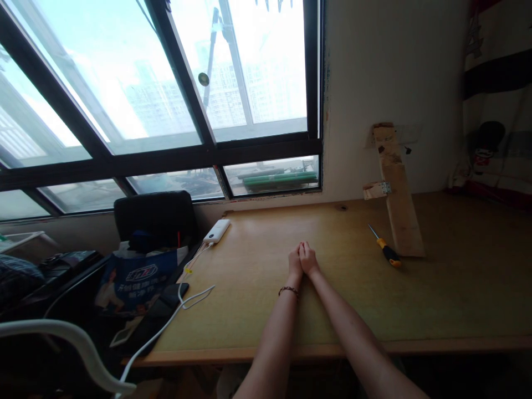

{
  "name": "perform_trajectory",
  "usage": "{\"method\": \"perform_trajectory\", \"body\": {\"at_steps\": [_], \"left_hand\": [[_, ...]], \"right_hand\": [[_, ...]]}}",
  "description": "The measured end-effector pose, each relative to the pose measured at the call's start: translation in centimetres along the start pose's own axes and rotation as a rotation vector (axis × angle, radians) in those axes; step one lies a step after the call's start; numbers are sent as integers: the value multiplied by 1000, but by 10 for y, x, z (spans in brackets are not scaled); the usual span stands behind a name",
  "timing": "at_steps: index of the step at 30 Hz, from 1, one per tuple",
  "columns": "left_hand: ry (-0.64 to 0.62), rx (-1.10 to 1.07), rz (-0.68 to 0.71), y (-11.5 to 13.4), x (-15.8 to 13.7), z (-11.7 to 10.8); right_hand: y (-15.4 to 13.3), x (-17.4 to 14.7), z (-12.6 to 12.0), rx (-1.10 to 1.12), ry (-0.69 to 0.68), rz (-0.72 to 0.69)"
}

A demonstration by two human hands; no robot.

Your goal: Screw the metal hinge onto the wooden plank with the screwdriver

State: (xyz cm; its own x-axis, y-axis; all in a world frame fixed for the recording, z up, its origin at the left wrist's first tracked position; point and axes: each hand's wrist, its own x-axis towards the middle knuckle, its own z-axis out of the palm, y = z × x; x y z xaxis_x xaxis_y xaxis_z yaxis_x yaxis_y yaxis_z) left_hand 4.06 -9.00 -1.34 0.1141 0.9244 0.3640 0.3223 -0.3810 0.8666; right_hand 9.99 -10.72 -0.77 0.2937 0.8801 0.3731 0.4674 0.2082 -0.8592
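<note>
My left hand [295,261] and my right hand [308,259] rest side by side on the table, touching each other. Both have their fingers curled closed, and I see nothing held in them. A dark braided bracelet [288,290] circles my left wrist. Off to the right of my hands lies a screwdriver [389,252] with a yellow and black handle, its tip pointing away from me. Just beyond it a long wooden board [401,205] leans against the wall, with a short wood piece [374,190] joined to its left side by a metal hinge.
The wooden table [241,310] stands under a window [257,72]. A white power bank [216,231] with a white cable [160,331] sits at its left edge. Left of the table are a black chair [155,213] and a blue bag [133,280]. A patterned curtain [494,111] hangs at right.
</note>
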Motion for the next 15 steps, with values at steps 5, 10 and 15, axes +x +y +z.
{"method": "perform_trajectory", "body": {"at_steps": [5, 10, 15], "left_hand": [[-2, 10, -3, 0, 0, 0], [-4, 40, -8, 0, 0, 1], [-5, 30, 3, 2, 0, 0]], "right_hand": [[1, 0, 0, 1, -2, 4], [2, 1, 1, 0, -1, 2], [2, 1, 1, 1, 2, 6]]}}
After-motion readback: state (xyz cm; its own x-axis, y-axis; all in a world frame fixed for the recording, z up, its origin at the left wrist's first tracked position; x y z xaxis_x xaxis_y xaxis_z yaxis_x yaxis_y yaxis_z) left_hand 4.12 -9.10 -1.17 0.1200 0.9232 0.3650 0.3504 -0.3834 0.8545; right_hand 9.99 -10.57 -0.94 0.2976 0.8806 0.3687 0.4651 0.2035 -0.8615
